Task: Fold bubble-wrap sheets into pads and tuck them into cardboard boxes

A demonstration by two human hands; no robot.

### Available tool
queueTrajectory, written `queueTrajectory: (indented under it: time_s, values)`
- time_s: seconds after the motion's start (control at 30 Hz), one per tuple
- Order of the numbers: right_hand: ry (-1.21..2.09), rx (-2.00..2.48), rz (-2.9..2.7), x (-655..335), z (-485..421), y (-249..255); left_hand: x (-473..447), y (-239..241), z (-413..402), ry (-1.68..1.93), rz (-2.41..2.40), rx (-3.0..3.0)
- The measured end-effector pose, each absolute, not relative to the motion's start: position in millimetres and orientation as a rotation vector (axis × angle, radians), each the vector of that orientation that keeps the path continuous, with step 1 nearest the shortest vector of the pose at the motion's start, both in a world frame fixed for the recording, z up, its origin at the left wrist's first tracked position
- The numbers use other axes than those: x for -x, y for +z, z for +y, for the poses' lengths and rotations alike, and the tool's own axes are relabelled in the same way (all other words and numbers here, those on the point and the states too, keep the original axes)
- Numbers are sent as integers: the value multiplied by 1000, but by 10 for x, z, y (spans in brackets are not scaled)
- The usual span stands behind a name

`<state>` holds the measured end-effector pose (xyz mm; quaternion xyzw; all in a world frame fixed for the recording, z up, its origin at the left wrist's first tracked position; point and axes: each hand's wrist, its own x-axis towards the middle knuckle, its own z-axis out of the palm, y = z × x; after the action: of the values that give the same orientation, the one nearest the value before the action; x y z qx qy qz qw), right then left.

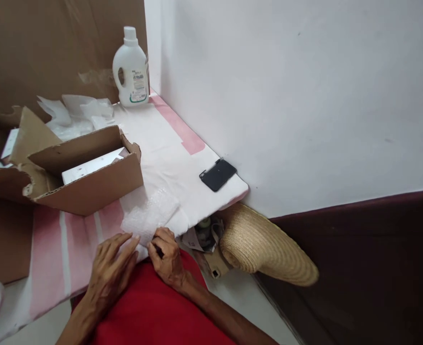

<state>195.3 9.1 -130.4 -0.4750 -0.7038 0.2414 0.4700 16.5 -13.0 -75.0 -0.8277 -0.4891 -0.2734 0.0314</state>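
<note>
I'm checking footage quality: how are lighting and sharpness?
Head view: soft light on the pale wall, without harsh glare; also head view: faint highlights on the bubble wrap, dark panel short on detail, bottle print too small to read.

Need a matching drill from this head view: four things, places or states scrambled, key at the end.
1. bubble wrap
2. bottle
3. straw hat
4. phone-like object

A. lower than the tabletop
B. black, lying flat
C. at the left hand and right hand
D. white, standing upright

Pairs: 1-C, 2-D, 3-A, 4-B
</note>
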Motion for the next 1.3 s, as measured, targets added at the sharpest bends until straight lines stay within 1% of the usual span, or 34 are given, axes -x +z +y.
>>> queueTrajectory:
  time_s: [0.1, 0.37, 0.53, 0.67, 0.77, 0.87, 1.0, 1.17, 1.3]
  values:
    - [566, 1181, -1772, -1950, 95, -1309, -183, -897, -64, -685, -1499, 2643]
    - [506, 1062, -1828, -2041, 36, -1242, -126, -1089, 48, -578, -1388, 2767]
    - [296, 1109, -1934, -2284, 44, -1146, -109, -1083, 54, -514, -1419, 2775]
    - [311, 1105, -2173, -2408, 177, -1132, -48, -996, 186, -465, -1341, 2829]
    - [373, 1093, -2232, -2446, 279, -1164, -9, -928, 316, -427, -1240, 2872]
    - [412, 1066, -2193, -2458, 321, -1197, -31, -875, 421, -482, -1170, 2891]
    - [475, 1056, -2031, -2424, 296, -1213, -194, -742, 508, -648, -1235, 2848]
    - [730, 1320, -1585, -2366, 270, -1168, -429, -497, 581, -874, -1383, 2753]
    - [852, 1426, -1348, -2356, 327, -1107, -506, -528, 549, -1002, -1393, 2614]
